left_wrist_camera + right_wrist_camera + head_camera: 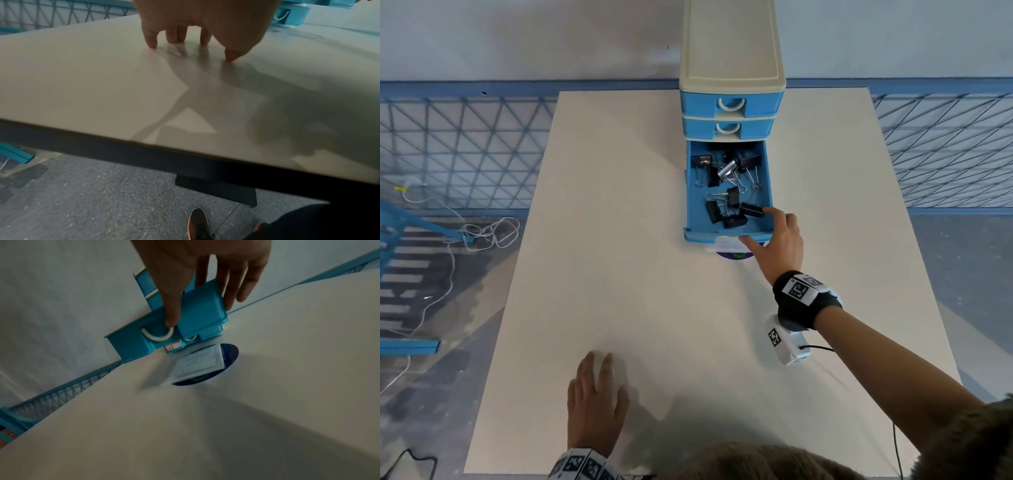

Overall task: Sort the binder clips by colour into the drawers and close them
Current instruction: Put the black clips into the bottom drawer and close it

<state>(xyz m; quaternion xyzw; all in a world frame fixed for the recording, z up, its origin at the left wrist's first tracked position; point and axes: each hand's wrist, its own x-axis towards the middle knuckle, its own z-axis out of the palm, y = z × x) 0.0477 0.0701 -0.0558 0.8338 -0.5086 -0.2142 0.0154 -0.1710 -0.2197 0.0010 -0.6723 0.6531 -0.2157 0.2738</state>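
Note:
A cream drawer unit (729, 51) stands at the table's far edge. Its two upper blue drawers (731, 104) are closed. The drawer below them (768, 178) is pulled out and holds several black binder clips (732, 198). My right hand (760, 226) is at that drawer's front right corner. In the right wrist view its thumb (170, 321) touches the white handle (158, 337) and the straight fingers (242, 288) reach along the drawer's side wall. My left hand (595, 387) rests spread on the table near me, fingertips (152, 43) on the surface, holding nothing.
A white packet (197, 366) lies on a dark blue disc (732, 256) just under the open drawer's front. The cream table (654, 308) shows no loose clips. Blue mesh fencing (465, 154) runs behind and beside it, and white cables (489, 233) lie on the floor at left.

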